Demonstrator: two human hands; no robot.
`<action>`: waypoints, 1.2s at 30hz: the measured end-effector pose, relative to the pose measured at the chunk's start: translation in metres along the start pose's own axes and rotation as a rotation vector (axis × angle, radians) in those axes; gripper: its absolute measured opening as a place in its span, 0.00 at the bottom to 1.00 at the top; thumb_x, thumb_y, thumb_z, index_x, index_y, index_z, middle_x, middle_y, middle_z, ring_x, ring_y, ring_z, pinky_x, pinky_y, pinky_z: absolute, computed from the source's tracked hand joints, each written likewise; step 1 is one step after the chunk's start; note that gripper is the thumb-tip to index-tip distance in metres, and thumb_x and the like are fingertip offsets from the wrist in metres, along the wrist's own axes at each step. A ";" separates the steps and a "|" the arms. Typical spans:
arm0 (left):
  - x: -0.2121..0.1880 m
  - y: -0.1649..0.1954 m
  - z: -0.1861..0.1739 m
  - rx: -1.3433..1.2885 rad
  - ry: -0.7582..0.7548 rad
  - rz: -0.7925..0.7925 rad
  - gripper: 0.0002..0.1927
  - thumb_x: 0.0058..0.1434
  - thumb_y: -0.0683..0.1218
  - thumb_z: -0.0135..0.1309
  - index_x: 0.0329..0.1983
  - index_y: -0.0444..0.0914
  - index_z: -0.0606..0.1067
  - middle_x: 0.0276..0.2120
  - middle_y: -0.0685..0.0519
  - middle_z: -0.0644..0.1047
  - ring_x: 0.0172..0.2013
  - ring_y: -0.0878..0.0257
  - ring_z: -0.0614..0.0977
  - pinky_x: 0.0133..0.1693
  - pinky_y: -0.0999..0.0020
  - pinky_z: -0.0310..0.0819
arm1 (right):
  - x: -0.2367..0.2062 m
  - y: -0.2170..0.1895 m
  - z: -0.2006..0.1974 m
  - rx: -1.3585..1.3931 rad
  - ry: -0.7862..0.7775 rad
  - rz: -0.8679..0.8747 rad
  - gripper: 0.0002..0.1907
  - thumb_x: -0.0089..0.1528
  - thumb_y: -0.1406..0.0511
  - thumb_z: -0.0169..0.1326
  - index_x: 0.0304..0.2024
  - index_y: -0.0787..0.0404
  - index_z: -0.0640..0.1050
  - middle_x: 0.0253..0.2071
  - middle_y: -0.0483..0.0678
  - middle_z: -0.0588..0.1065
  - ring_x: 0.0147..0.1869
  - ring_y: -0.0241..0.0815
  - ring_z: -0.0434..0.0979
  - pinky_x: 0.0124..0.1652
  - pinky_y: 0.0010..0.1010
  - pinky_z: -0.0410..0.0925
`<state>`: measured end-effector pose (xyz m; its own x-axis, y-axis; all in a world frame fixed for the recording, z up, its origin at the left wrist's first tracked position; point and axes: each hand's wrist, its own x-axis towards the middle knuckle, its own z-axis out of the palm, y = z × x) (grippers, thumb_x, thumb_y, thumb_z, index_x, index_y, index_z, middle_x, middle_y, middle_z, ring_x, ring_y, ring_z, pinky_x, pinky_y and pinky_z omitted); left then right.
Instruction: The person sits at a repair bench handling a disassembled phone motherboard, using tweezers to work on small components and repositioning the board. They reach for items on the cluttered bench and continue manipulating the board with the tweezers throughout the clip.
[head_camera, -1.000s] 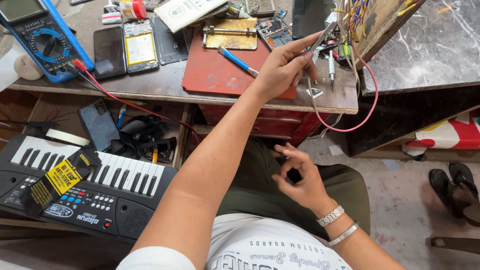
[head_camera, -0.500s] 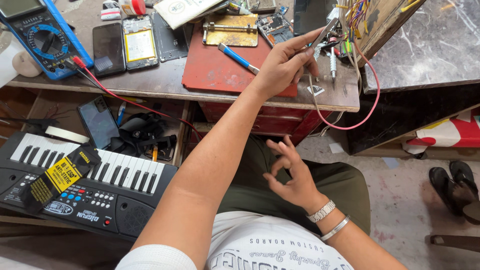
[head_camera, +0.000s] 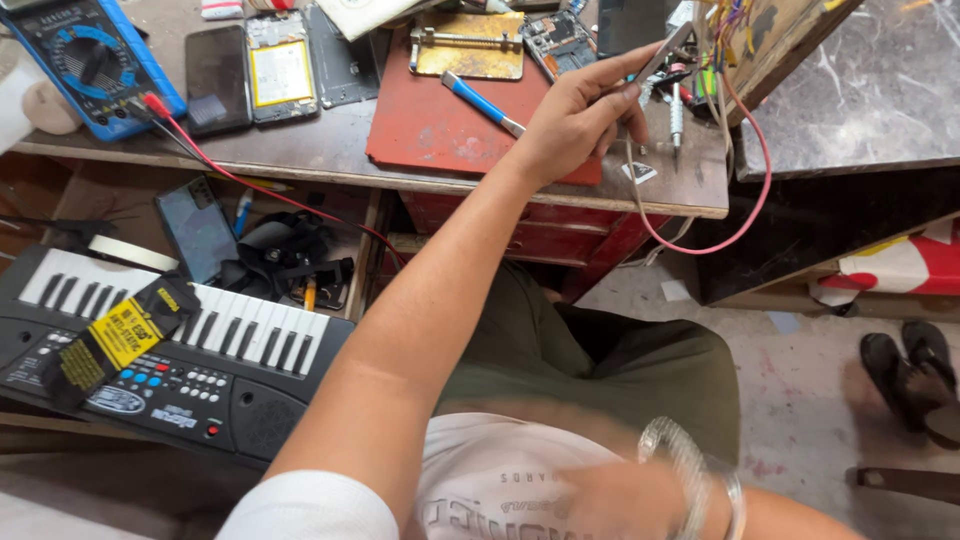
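nearest the camera, the right hand (head_camera: 610, 495) is lying blurred against the white shirt at the bottom edge, bangles (head_camera: 690, 470) on its wrist; its grip is too smeared to tell whether it is closed or holding anything. to the left, a black toy keyboard (head_camera: 170, 350) is sitting low with a yellow-and-black packet (head_camera: 110, 340) lying on its keys, and a dark phone (head_camera: 195, 228) is leaning on the shelf behind it. farther out, the left arm is stretching up to the worktop (head_camera: 300, 150), where the left hand (head_camera: 580, 120) is pinching slim metal tweezers (head_camera: 665, 52) between thumb and fingers, the grip closed around them just beside a tangle of coloured wires (head_camera: 725, 20). a blue-handled tool (head_camera: 480, 102) is lying on the red mat (head_camera: 440, 130); a blue multimeter (head_camera: 80, 60) is resting at the far left.
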<state>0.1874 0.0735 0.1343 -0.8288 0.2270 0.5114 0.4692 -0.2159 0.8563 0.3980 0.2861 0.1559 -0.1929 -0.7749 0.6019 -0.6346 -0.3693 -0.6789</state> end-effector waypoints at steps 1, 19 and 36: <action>0.004 -0.001 0.001 -0.001 -0.006 0.001 0.22 0.79 0.41 0.45 0.75 0.44 0.67 0.31 0.52 0.83 0.22 0.74 0.69 0.27 0.77 0.65 | 0.006 -0.015 0.002 0.091 -0.141 -0.015 0.18 0.75 0.60 0.45 0.57 0.67 0.77 0.58 0.57 0.78 0.66 0.54 0.77 0.67 0.46 0.67; 0.005 0.015 0.027 0.002 0.025 -0.013 0.22 0.78 0.41 0.45 0.75 0.43 0.67 0.31 0.51 0.83 0.22 0.75 0.70 0.27 0.77 0.65 | 0.007 -0.082 -0.011 0.545 -0.493 0.123 0.20 0.77 0.59 0.42 0.60 0.69 0.73 0.62 0.61 0.75 0.71 0.59 0.74 0.71 0.50 0.67; 0.009 -0.017 0.008 0.160 0.030 0.074 0.22 0.81 0.44 0.47 0.77 0.48 0.65 0.31 0.53 0.86 0.19 0.73 0.73 0.27 0.74 0.71 | 0.037 -0.082 0.007 0.718 -0.554 0.180 0.23 0.78 0.59 0.40 0.62 0.72 0.72 0.64 0.64 0.73 0.74 0.64 0.73 0.73 0.55 0.67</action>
<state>0.1747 0.0870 0.1245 -0.7977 0.1876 0.5731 0.5699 -0.0764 0.8182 0.4488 0.2844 0.2307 0.2593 -0.9177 0.3010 0.0222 -0.3059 -0.9518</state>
